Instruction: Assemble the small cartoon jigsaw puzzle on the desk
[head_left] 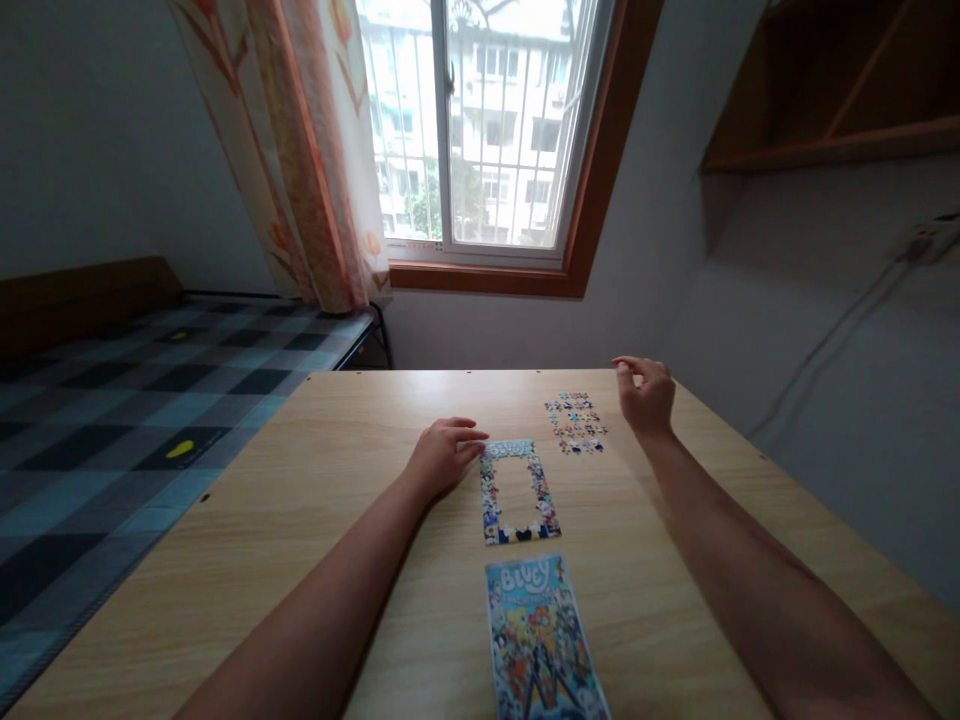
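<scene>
While the jigsaw border (490, 500) on the bench (315, 460) is flanked by the left hand (444, 458), grip loosely parted, infilling seems under way, loose jigsaw pieces (577, 417) needing to be matched; the right hand's (646, 398) grip cannot be told.

The left hand (444, 460) extends its fingers (463, 435) rightward; the right hand (646, 396), farther forward, has its fingers bent leftward.

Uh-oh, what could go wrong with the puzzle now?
The left hand is right by a top corner of the jigsaw border, so a bump might shift or break it. The loose jigsaw pieces lie beside the right hand, near the wooden table's far edge; a sweep could knock some off.
</scene>
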